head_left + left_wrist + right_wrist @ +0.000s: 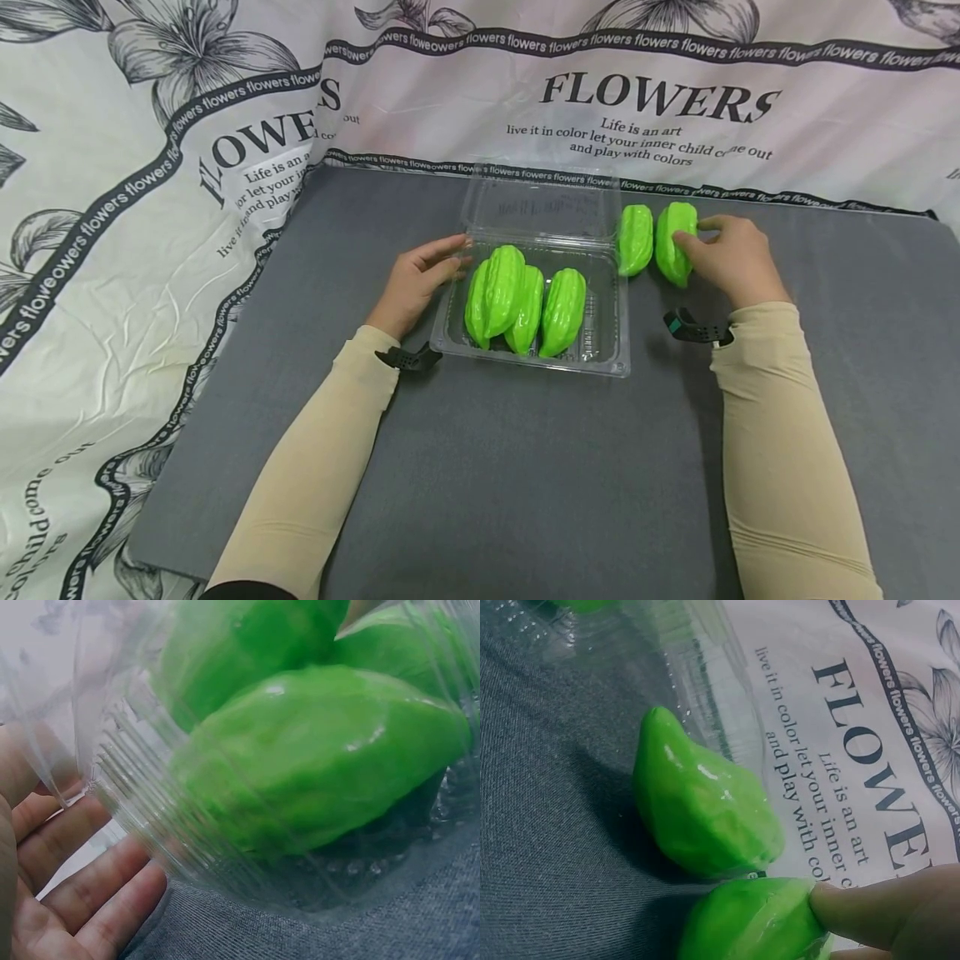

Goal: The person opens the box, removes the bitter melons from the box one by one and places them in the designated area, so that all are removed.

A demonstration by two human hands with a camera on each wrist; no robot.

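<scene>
Toward the back of the table sits a clear plastic clamshell box (603,354), its lid (543,204) tipped back. Several glossy bright green ribbed vegetables (564,312) lie in it, one leaning on top of others. My left hand (416,279) is at the box's left side, fingers (112,896) fairly straight against the clear wall (150,795). To the right of the box, my right hand (731,254) pinches a green ribbed vegetable (677,242), the thumb (855,907) on its side. Another green ribbed vegetable (636,240) lies between it and the lid.
A dark grey cloth (540,483) covers the table. Behind and at the left hangs a white sheet (450,108) printed with flowers and lettering; its lower edge meets the table's back just past the lid. Both wrists wear black bands (693,327).
</scene>
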